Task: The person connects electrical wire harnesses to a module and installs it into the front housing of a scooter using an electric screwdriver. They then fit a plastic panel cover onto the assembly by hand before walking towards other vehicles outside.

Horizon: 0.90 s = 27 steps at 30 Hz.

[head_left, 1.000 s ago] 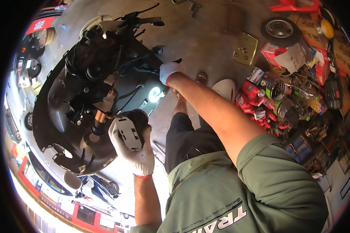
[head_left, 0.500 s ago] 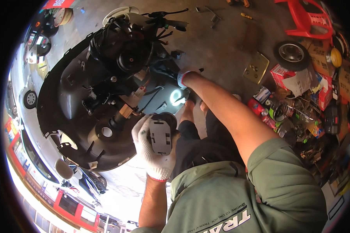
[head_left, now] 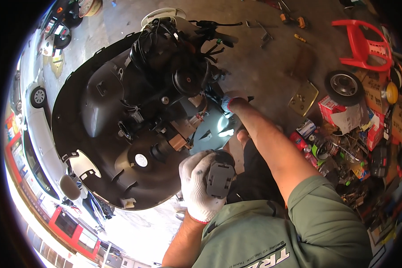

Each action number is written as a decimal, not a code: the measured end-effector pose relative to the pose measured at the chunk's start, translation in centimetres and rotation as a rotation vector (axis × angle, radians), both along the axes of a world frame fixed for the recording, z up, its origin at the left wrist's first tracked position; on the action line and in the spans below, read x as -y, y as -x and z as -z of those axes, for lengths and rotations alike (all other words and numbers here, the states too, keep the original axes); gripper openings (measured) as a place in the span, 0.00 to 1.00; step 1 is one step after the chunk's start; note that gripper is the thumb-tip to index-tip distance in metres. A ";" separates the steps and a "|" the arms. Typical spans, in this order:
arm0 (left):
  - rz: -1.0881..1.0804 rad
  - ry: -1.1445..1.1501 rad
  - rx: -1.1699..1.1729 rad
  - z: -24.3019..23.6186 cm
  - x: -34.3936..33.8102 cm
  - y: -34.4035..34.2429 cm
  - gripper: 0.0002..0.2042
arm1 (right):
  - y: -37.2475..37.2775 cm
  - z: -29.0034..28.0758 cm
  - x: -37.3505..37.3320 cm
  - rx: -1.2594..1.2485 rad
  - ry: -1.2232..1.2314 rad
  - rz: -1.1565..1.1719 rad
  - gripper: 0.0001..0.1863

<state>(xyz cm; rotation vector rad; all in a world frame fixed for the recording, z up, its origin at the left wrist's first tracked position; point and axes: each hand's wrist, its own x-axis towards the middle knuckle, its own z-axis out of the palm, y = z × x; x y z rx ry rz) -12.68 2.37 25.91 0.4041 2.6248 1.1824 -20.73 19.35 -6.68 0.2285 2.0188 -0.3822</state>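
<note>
Shifting across the view: both one pale car (head_left: pixel 44 127) and one black shell (head_left: pixel 78 105) sit farther right than a second ago, suggesting a turned head; the work itself seems to stay at the shell.
Black shell: one, curved, filling much of the left half, with cables, brackets and one round bright opening (head_left: pixel 140 160) in its lower part.
Red chair: one, plastic, on the floor at upper right.
Loose wheel: one, with its black tyre, lying below the chair in view.
Yellowish plate: one, flat on the floor, near the wheel.
Gloved hands: two. The right hand (head_left: pixel 231 98) is at the shell's right side by dark cables; its fingers are hidden, so I cannot tell whether they grip anything. The left hand (head_left: pixel 199 185) curls its fingers around one grey-faced part (head_left: pixel 220 180).
Grey-faced part: one, slotted face toward the camera, in the left hand before the person's lap; its gap from the round opening looks wider than a second ago, so it is probably loose, not fitted.
Copper-coloured block: one (head_left: pixel 178 142), in the shell, above and left of the grey-faced part in view.
</note>
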 end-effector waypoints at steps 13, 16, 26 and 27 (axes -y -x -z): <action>0.007 0.011 -0.021 -0.1 0.2 0.2 0.33 | 0.4 1.0 -0.7 0.084 0.048 0.038 0.22; 0.012 0.009 -0.026 -0.2 -0.2 0.3 0.33 | -0.1 2.4 -0.6 0.050 0.038 0.019 0.21; -0.022 -0.055 -0.058 0.2 -0.1 0.6 0.29 | -0.2 1.8 -0.6 0.018 0.063 0.057 0.20; -0.017 -0.046 -0.058 0.1 0.1 0.7 0.30 | -0.2 1.2 -0.3 0.012 0.075 0.059 0.20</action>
